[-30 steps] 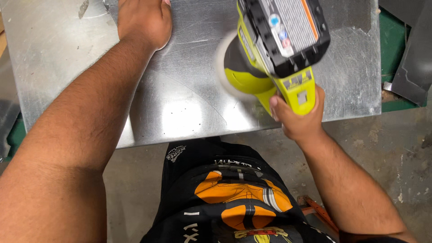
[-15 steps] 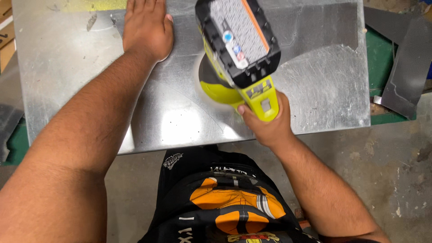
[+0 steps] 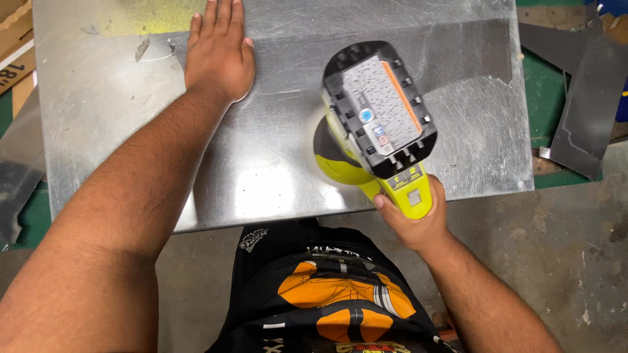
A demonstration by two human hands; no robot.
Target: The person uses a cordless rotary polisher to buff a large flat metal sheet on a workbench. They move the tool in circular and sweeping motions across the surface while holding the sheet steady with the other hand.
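Note:
A shiny sheet of metal (image 3: 111,117) lies flat in front of me. My left hand (image 3: 219,55) rests palm down on its far part, fingers spread. My right hand (image 3: 415,219) grips the handle of a yellow-green cordless sander (image 3: 343,167) with a black and grey battery pack (image 3: 379,108) on top. The sander's round pad sits on the sheet near its front edge, right of the middle. A darker, dull band (image 3: 458,49) runs across the sheet beyond the tool.
Dark metal offcuts (image 3: 579,104) lie on a green surface at the right. Cardboard (image 3: 16,59) shows at the far left. Grey concrete floor (image 3: 562,261) lies below the sheet's front edge. My black printed shirt (image 3: 333,294) fills the bottom centre.
The view has shifted, so the sheet shows more of its far side. The sander sits lower and more to the right on the sheet. My left hand stays flat on the metal.

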